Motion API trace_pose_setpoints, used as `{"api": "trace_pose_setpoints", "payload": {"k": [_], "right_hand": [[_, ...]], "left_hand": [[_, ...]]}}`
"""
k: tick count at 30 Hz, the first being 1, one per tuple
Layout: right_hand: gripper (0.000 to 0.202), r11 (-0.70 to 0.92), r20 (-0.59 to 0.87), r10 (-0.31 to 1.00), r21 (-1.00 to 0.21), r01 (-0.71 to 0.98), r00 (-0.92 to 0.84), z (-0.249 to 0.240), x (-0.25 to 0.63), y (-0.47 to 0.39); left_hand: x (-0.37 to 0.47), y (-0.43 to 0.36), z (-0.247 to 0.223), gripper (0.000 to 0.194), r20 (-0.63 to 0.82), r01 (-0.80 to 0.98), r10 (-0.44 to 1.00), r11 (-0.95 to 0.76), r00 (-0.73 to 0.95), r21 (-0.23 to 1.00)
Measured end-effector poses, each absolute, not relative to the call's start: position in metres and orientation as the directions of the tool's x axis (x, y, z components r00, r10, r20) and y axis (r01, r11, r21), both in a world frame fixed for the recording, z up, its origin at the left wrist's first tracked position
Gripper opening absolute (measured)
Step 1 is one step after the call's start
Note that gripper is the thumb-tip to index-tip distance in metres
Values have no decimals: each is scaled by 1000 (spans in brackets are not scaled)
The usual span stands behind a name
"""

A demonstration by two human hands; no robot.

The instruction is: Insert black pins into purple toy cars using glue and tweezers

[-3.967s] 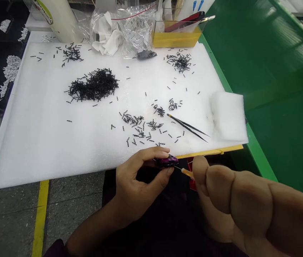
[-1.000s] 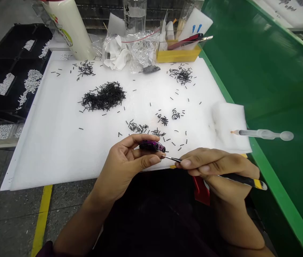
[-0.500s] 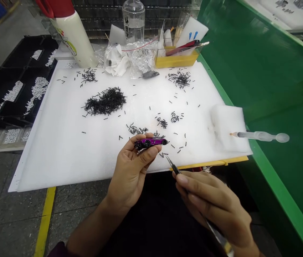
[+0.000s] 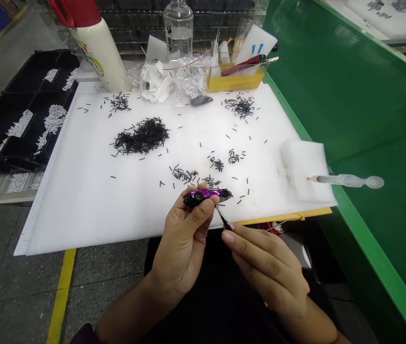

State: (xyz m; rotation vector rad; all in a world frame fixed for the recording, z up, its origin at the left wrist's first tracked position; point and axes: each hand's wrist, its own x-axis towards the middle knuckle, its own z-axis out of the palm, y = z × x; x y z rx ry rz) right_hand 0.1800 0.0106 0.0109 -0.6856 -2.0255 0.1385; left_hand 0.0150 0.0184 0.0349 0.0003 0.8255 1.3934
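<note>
Purple toy car (image 4: 207, 195) pinched in left hand (image 4: 183, 243) fingers, tweezers (image 4: 222, 219) gripped by right hand (image 4: 267, 267) — tips at car's underside, black pins (image 4: 142, 134) heaped on white foam mat (image 4: 81, 191).

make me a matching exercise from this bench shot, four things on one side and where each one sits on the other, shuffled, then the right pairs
Things
1. purple toy car
2. tweezers
3. syringe
4. big heap of black pins

Places
A. lying across the small foam block at the right edge of the white mat, bulb end over the green surface
B. pinched in the right hand, tips up at the car
C. on the white mat, left of centre, towards the back
D. held in the left hand above the mat's near edge

Pairs: 1-D, 2-B, 3-A, 4-C
</note>
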Motion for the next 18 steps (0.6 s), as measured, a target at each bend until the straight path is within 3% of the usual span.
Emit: {"api": "trace_pose_setpoints", "payload": {"k": [12,18], "right_hand": [[28,840,737,530,-388,379,-419,3,184,7],[21,864,812,492,-411,290,-314,-15,183,10]], "left_hand": [[19,16,39,21,-617,-900,787,256,-18,353],[19,13,40,18,-628,-902,777,300,42,311]]}}
